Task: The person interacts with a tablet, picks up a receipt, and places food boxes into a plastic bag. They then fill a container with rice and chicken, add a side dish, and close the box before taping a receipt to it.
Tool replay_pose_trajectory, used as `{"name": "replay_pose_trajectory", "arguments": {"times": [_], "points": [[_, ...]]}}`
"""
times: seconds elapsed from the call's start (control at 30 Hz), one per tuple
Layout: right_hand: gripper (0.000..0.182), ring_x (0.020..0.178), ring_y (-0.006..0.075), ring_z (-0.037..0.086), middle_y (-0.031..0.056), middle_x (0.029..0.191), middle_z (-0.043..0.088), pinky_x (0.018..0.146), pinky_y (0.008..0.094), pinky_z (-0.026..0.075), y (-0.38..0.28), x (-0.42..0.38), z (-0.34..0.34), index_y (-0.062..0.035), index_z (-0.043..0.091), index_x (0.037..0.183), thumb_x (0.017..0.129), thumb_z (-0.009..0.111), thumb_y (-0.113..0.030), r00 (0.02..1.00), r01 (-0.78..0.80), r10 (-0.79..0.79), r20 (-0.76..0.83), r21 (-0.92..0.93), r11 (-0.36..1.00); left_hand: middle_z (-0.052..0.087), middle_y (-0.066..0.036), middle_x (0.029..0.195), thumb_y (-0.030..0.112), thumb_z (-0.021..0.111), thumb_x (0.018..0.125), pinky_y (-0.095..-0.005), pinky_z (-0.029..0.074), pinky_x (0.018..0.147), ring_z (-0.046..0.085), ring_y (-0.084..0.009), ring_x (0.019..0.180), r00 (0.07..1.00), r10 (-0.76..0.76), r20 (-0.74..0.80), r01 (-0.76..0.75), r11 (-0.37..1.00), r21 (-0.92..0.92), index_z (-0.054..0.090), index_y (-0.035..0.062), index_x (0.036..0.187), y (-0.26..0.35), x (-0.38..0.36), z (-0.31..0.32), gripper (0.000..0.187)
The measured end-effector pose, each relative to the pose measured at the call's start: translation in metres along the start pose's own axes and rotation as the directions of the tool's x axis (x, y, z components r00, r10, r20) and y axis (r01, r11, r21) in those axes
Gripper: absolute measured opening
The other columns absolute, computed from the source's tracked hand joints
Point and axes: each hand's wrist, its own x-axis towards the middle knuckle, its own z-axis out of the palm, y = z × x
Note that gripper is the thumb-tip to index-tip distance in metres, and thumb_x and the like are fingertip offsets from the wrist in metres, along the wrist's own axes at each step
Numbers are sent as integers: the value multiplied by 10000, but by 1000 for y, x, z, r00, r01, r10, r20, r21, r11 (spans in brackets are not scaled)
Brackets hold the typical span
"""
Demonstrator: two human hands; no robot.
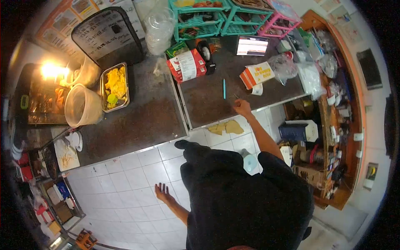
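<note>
My right hand is over the front part of the dark counter, its fingers closed. A thin, small object seems to stick out from the fingertips, too fine to make out. To the left of that hand lies a teal pen-like stick. Behind it on the right is a white and orange takeaway box, with a white paper slip at its front. My left hand hangs above the tiled floor, fingers spread, touching nothing.
A lit tablet, a red packet and teal racks stand along the back. Leftward are a metal tray of yellow food and a clear tub. Wooden shelves line the right; flattened cardboard lies below the counter.
</note>
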Motion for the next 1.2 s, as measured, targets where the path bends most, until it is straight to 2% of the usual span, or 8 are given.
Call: {"name": "replay_pose_trajectory", "arguments": {"times": [0.17,0.43,0.6,0.7,0.77,0.87,1.07,1.2], "points": [[502,892,311,684,142,917,702,760,421,545,20,7,-66,-59,647,1148,678,760,-196,990,34,-6,140,-199,979,577,-188,1309,393,528,959,-494,473,944,601,-345,1116,940,-330,86,323,942,91,512,54,1366,-47,4,7,530],[893,1253,409,474,233,1357,493,1038,471,423,65,129,-178,-96,376,1464,652,747,-109,903,244,-409,-130,-626,740,656,-131,1110,316,535,986,-347,515,818,647,-224,957,871,-265,414,152,946,285,556,28,1304,-2,-47,122,430],[1035,1512,331,51,129,1631,122,1190,573,176,-13,155,-226,-270,161,1558,739,747,-33,867,468,-183,464,-629,621,677,-71,921,256,545,994,-286,502,756,641,-150,858,640,-282,714,-37,918,395,644,-2,1168,40,-113,295,327],[1123,1299,360,430,177,1356,462,1120,613,279,33,196,-213,-182,283,1517,563,852,-354,695,714,-423,582,-491,498,665,-65,923,378,524,999,-300,504,771,639,-167,873,470,-395,789,-110,861,497,638,-4,1181,8,-160,411,438],[925,1173,371,527,186,1185,535,1039,601,359,77,226,-216,-114,413,1427,610,801,-310,596,801,-688,413,-360,478,667,-68,972,372,527,998,-304,501,782,633,-165,889,435,-484,759,32,851,524,639,7,1193,-78,-207,535,428],[966,1182,399,513,205,1197,530,1015,518,401,84,216,-311,-52,396,1416,560,792,-258,710,679,-570,414,-188,709,645,-101,1140,431,549,979,-358,502,803,633,-199,959,395,-601,695,274,799,535,593,69,1290,-128,-277,650,479],[1024,1264,415,459,227,1345,493,1076,514,366,133,286,-405,-50,366,1436,530,812,-221,708,689,-641,295,-92,719,574,-43,955,495,634,901,-387,481,733,584,-212,874,457,-754,472,759,607,234,578,114,1180,-249,-313,876,476],[1042,1300,426,430,220,1398,465,1109,475,359,191,331,-363,-92,375,1444,523,845,-217,620,674,-719,315,255,693,628,-19,981,282,670,922,-307,468,622,586,-132,812,879,-403,254,455,867,-202,616,73,1131,-249,-325,920,301]]}}
